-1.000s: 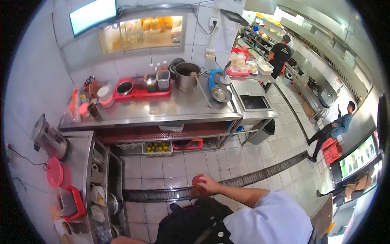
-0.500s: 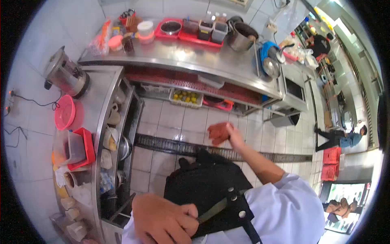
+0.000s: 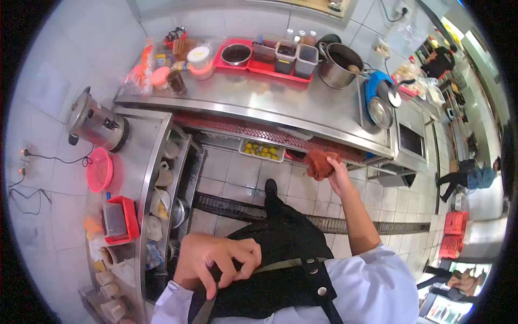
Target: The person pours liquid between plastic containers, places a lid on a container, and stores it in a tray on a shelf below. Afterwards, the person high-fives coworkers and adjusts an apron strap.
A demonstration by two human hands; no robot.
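My right hand (image 3: 341, 175) is held out ahead, wrapped round a crumpled reddish-brown cloth (image 3: 321, 165). The cloth is in the air, in front of the steel counter's lower shelf. At my waist, my left hand (image 3: 221, 262) has its fingers curled against the black apron (image 3: 280, 232). A dark strip of the apron passes between those fingers, which seem to grip it; the palm is hidden.
Ahead runs a steel counter (image 3: 243, 102) carrying red trays (image 3: 259, 66), containers and a large pot (image 3: 340, 65). A crate of yellow-green fruit (image 3: 262, 150) is underneath. At left stands a side counter with a steel urn (image 3: 97, 121). A floor drain (image 3: 232, 208) crosses the tiles. People are at far right.
My right hand has risen towards the counter with the cloth. The left hand has shifted up a little, its fingers more bent. A foot has come into view, and the counter appears closer.
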